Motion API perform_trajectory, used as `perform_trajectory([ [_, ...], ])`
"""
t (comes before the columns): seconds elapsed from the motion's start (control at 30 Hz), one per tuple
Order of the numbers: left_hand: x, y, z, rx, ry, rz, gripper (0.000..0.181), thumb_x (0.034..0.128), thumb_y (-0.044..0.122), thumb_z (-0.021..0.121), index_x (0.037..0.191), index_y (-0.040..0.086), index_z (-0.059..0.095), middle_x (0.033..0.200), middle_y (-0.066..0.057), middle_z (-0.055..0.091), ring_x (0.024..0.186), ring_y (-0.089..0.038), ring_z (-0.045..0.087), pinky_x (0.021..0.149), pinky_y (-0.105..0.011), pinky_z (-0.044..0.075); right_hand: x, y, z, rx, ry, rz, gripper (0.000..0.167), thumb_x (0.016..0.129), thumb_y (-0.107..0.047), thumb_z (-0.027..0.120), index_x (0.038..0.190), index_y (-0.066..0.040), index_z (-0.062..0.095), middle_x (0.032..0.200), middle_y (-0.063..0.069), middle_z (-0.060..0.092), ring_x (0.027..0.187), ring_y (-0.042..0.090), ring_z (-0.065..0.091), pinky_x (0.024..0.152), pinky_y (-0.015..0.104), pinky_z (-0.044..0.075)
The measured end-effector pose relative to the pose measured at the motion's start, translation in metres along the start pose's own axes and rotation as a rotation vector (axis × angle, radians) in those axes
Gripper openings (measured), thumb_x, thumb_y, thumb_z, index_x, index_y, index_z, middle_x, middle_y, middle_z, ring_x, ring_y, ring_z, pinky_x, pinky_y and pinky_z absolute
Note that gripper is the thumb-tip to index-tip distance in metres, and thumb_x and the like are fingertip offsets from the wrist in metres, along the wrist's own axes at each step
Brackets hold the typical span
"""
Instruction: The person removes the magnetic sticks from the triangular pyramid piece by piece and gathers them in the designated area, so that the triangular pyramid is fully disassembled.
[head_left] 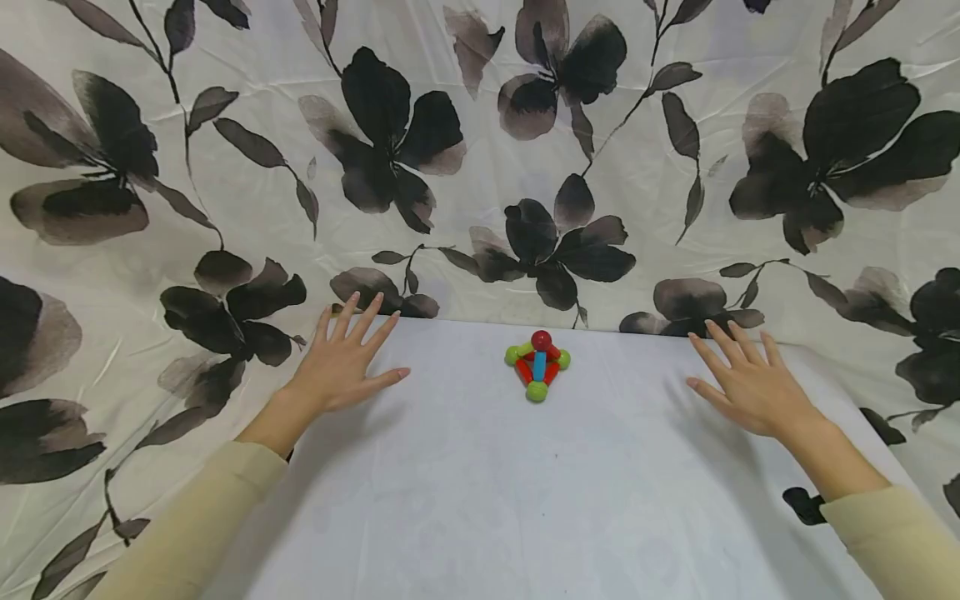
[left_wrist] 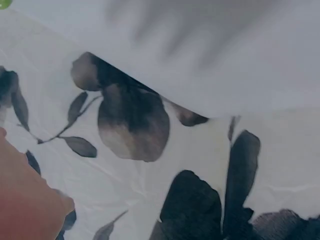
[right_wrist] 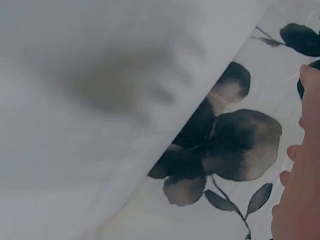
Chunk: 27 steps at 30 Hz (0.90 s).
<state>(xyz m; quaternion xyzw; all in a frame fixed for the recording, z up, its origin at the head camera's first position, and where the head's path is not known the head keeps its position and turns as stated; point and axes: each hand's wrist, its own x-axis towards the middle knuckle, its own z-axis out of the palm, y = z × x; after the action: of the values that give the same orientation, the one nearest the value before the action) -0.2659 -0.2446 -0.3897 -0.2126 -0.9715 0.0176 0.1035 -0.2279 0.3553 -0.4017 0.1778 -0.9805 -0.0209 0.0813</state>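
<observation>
A small frame of coloured rods and balls (head_left: 539, 367) sits near the far edge of the white table, with green balls, a red ball on top, and red, blue and yellow-green rods. My left hand (head_left: 341, 367) is held to its left, fingers straight and spread, touching nothing. On the other side my right hand (head_left: 753, 387) is spread the same way, apart from the frame. Both hands cast shadows on the table. Part of the left hand (left_wrist: 30, 195) fills the lower left of the left wrist view. At the right edge of the right wrist view, the right hand (right_wrist: 300, 175) shows partly.
The white tabletop (head_left: 480, 483) stretches between the hands. Behind and around it hangs pale cloth (head_left: 465, 283) printed with dark flowers. A black strap piece (head_left: 804, 506) shows at the right wrist.
</observation>
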Motion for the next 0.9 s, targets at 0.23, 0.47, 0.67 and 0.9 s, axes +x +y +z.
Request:
perform_trajectory([
  [0.23,0.006,0.011,0.006,-0.002,0.005,0.013,0.092,0.0929,0.078,0.043,0.164,0.023,0.022,0.173,-0.006,-0.002,0.157,-0.039,-0.006,0.12,-0.064,-0.007,0.005,-0.011,0.003,0.035,0.027,-0.035,0.075,0.105,-0.053,0.048,0.161,-0.008,0.027,0.167,0.024,0.018,0.154,0.046,0.006,0.118,0.065,-0.012],
  [0.47,0.009,0.022,0.013,-0.045,-0.002,0.014,0.094,0.0916,0.079,0.046,0.164,0.023,0.024,0.173,-0.007,0.0,0.157,-0.037,-0.009,0.119,-0.066,-0.005,0.009,-0.023,0.003,0.063,0.04,-0.059,0.076,0.104,-0.052,0.05,0.161,-0.007,0.028,0.167,0.024,0.017,0.154,0.046,0.007,0.118,0.064,-0.012],
  [0.67,0.009,0.03,0.02,-0.07,-0.001,0.013,0.093,0.092,0.078,0.047,0.164,0.024,0.023,0.173,-0.007,0.001,0.157,-0.04,-0.004,0.119,-0.068,-0.002,0.011,-0.034,0.004,0.092,0.065,-0.078,0.077,0.103,-0.051,0.055,0.16,-0.006,0.031,0.166,0.023,0.021,0.152,0.047,0.017,0.12,0.064,-0.004],
  [0.9,0.017,0.04,0.023,-0.098,0.011,0.029,0.092,0.0926,0.076,0.049,0.164,0.023,0.023,0.173,-0.007,0.002,0.157,-0.04,-0.002,0.118,-0.069,0.003,0.023,-0.048,0.004,0.174,0.098,-0.1,0.077,0.102,-0.043,0.06,0.158,0.0,0.03,0.162,0.027,0.026,0.147,0.048,0.024,0.118,0.067,0.011],
])
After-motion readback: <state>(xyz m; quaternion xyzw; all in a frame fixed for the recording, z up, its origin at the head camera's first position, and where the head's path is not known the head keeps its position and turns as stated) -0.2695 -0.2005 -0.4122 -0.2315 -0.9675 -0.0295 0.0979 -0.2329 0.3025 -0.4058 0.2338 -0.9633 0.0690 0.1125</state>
